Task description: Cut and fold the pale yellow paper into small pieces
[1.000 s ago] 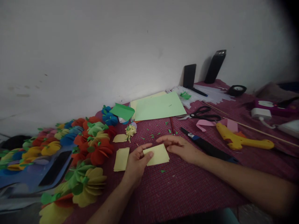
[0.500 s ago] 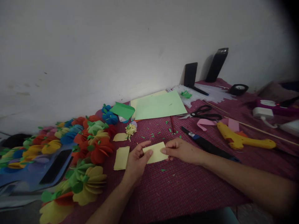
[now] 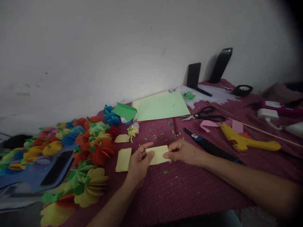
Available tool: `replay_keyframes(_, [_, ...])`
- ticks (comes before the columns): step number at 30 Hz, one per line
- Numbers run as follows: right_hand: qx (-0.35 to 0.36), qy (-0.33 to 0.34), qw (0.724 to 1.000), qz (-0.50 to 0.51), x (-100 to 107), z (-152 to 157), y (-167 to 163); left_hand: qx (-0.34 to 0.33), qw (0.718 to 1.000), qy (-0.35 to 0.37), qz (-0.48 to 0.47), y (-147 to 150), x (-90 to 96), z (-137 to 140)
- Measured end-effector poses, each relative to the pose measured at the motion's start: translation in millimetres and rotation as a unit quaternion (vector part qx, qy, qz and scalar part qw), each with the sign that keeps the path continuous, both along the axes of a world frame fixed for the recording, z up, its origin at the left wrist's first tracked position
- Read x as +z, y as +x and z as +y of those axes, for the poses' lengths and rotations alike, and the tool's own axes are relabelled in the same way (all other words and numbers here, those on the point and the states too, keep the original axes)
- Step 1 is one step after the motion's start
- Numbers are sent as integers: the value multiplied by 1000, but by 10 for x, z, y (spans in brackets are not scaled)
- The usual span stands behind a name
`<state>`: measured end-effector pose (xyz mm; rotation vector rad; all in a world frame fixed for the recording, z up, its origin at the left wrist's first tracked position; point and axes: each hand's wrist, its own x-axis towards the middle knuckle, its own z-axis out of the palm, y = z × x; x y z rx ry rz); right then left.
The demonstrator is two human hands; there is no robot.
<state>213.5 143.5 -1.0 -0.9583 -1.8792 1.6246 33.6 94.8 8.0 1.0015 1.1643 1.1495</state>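
Observation:
A small rectangle of pale yellow paper (image 3: 158, 155) is held between both hands, just above the checked cloth. My left hand (image 3: 140, 160) pinches its left end, thumb on top. At the right end, my right hand (image 3: 178, 152) grips it between thumb and curled fingers. Beside my left hand lies a stack of yellow paper rectangles (image 3: 123, 160). Behind that stack are a rounded yellow paper piece (image 3: 122, 138) and a clump of yellow paper shreds (image 3: 133, 131). Whether the held paper is one sheet or several, I cannot tell.
Many coloured paper pumpkins (image 3: 101, 149) crowd the left side, near a dark phone (image 3: 57, 168). Green sheets (image 3: 163, 107) lie at the back. Scissors (image 3: 201, 116), a black-handled cutter (image 3: 210, 146) and a yellow glue gun (image 3: 248, 142) lie to the right.
The held paper has levelled slightly, its right end a little lower. Both hands keep their grip in nearly the same place.

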Motion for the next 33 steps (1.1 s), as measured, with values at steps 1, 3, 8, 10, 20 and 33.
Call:
replay_keyframes(1, [-2, 1, 1000, 0, -3, 0, 0, -1, 1000, 1, 0, 0, -1, 2])
replay_keyframes(3, [-5, 2, 1000, 0, -2, -1, -3, -4, 1000, 1, 0, 4, 0, 4])
replay_keyframes(8, [-19, -1, 1000, -18, 6, 3, -9, 5, 1000, -4, 6, 19, 13, 7])
replay_keyframes(10, [-20, -4, 1000, -20, 4, 5, -12, 5, 1000, -2, 7, 22, 16, 7])
replay_keyframes(20, [-51, -118, 992, 21, 46, -6, -21, 23, 999, -11, -23, 22, 52, 7])
replay_keyframes(33, [-80, -110, 990, 45, 60, 37, 6, 34, 999, -33, -14, 7, 74, 26])
